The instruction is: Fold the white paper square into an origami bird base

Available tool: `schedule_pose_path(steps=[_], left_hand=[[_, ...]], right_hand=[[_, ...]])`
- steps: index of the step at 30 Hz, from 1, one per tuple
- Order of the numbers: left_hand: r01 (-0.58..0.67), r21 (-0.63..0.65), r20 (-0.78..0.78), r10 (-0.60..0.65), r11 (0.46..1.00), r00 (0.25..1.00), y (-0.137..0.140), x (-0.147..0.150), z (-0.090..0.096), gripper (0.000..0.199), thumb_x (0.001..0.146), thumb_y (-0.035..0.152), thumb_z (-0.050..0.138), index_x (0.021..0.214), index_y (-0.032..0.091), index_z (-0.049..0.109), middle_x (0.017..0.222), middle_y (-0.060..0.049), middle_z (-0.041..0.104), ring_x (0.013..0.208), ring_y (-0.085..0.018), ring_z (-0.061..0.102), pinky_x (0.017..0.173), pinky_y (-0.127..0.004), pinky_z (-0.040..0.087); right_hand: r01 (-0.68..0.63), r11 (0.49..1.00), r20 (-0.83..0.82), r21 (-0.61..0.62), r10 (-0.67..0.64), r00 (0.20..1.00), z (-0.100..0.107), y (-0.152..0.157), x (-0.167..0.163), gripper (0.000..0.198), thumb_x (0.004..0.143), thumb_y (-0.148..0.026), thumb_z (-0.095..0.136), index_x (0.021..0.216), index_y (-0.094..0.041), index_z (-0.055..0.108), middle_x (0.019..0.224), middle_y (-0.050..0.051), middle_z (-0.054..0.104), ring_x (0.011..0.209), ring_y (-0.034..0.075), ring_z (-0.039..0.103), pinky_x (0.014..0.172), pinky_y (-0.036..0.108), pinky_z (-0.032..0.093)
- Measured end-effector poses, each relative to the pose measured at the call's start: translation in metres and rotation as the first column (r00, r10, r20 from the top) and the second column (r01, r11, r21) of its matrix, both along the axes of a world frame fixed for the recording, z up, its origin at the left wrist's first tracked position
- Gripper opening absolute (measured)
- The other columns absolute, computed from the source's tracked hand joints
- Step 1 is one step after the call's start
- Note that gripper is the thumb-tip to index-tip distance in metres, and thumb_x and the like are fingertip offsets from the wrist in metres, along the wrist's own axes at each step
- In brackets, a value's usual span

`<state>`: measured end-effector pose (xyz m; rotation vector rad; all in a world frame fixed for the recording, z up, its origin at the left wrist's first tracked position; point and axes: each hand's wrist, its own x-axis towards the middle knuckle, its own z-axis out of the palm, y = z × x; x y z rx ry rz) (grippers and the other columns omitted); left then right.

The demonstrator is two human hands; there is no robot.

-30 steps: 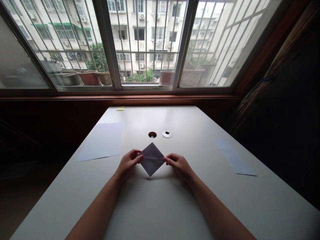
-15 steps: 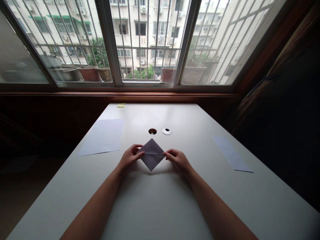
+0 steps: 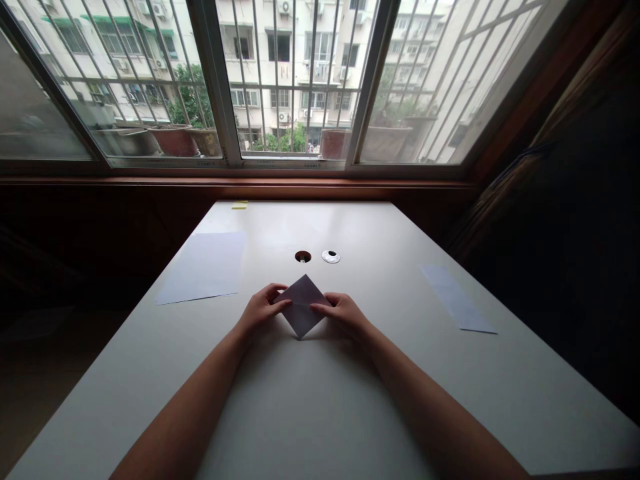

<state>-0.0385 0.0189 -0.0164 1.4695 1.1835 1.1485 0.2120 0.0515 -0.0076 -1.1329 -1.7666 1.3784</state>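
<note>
A diamond-shaped piece of folded paper (image 3: 303,320), greyish purple in the shade, is held up between both hands at the middle of the white table (image 3: 310,413). My left hand (image 3: 263,307) pinches its left corner, thumb on the near face and fingers behind. On the other side, my right hand (image 3: 345,310) grips the right corner, its thumb lying across the near face. The lower tip of the paper is close to the tabletop; whether it touches, I cannot tell. Most fingertips are hidden behind the paper.
A large white sheet (image 3: 203,267) lies on the left and a paper strip (image 3: 457,300) on the right. Beyond the hands are a round cable hole (image 3: 303,257) and its white cover (image 3: 331,257). Yellow sticky notes (image 3: 239,205) sit at the far edge, below a barred window.
My right thumb has slid inward over the paper's face, and the right hand has come closer to the left. The view has tilted slightly, so the scene sits a little higher.
</note>
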Motion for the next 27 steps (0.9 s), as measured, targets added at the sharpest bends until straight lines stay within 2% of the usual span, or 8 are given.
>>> schedule_pose_path(steps=[5, 8, 10, 15, 20, 27], left_hand=[[0.017, 0.012, -0.104, -0.016, 1.000, 0.994, -0.006, 0.006, 0.006, 0.040, 0.077, 0.043, 0.075, 0.108, 0.019, 0.067, 0.096, -0.004, 0.072, 0.088, -0.022, 0.066, 0.073, -0.027, 0.050], [0.047, 0.017, -0.224, -0.042, 0.999, 0.974, -0.012, 0.013, 0.013, 0.028, 0.079, 0.041, 0.071, 0.094, 0.017, 0.070, 0.083, -0.002, 0.070, 0.081, -0.020, 0.064, 0.067, -0.025, 0.048], [0.048, 0.015, -0.237, -0.043, 0.999, 0.971, -0.014, 0.015, 0.015, 0.027, 0.078, 0.040, 0.070, 0.092, 0.017, 0.071, 0.081, -0.001, 0.070, 0.079, -0.020, 0.064, 0.065, -0.025, 0.047], [0.030, -0.020, -0.131, -0.033, 0.999, 0.991, -0.012, 0.013, 0.014, 0.035, 0.074, 0.042, 0.076, 0.099, 0.018, 0.070, 0.090, -0.004, 0.073, 0.085, -0.023, 0.067, 0.071, -0.027, 0.051], [0.005, -0.086, -0.017, -0.006, 0.996, 1.000, -0.009, 0.007, 0.011, 0.045, 0.072, 0.046, 0.080, 0.106, 0.019, 0.067, 0.096, -0.006, 0.074, 0.086, -0.025, 0.070, 0.072, -0.031, 0.054], [-0.024, -0.139, 0.064, 0.033, 0.990, 0.997, -0.005, 0.001, 0.011, 0.054, 0.068, 0.046, 0.083, 0.109, 0.018, 0.065, 0.096, -0.007, 0.074, 0.084, -0.026, 0.070, 0.070, -0.032, 0.055]], right_hand=[[-0.075, 0.995, -0.001, -0.069, 0.075, 0.997, 0.002, 0.001, -0.012, 0.033, 0.070, -0.043, 0.079, 0.082, -0.013, 0.076, 0.069, 0.001, 0.066, 0.069, 0.016, 0.058, 0.063, 0.024, 0.040], [-0.115, 0.988, -0.021, -0.103, 0.113, 0.993, 0.005, 0.002, -0.015, 0.029, 0.069, -0.040, 0.078, 0.076, -0.013, 0.074, 0.065, 0.000, 0.064, 0.063, 0.014, 0.056, 0.059, 0.023, 0.038], [-0.142, 0.983, -0.033, -0.114, 0.139, 0.990, 0.005, 0.003, -0.014, 0.028, 0.069, -0.041, 0.078, 0.076, -0.013, 0.074, 0.064, 0.000, 0.064, 0.062, 0.014, 0.056, 0.059, 0.023, 0.038], [-0.152, 0.984, -0.050, -0.090, 0.148, 0.988, 0.001, 0.005, -0.005, 0.029, 0.070, -0.041, 0.078, 0.078, -0.013, 0.075, 0.065, 0.000, 0.065, 0.064, 0.014, 0.056, 0.061, 0.024, 0.038], [-0.090, 0.994, -0.023, -0.066, 0.089, 0.996, 0.006, 0.004, 0.007, 0.034, 0.071, -0.046, 0.079, 0.066, -0.014, 0.070, 0.059, 0.000, 0.063, 0.059, 0.012, 0.053, 0.059, 0.024, 0.037], [-0.049, 0.996, -0.083, -0.072, 0.043, 0.996, 0.010, 0.005, 0.015, 0.034, 0.073, -0.048, 0.078, 0.073, -0.015, 0.073, 0.063, 0.003, 0.067, 0.063, 0.014, 0.058, 0.063, 0.026, 0.041]])
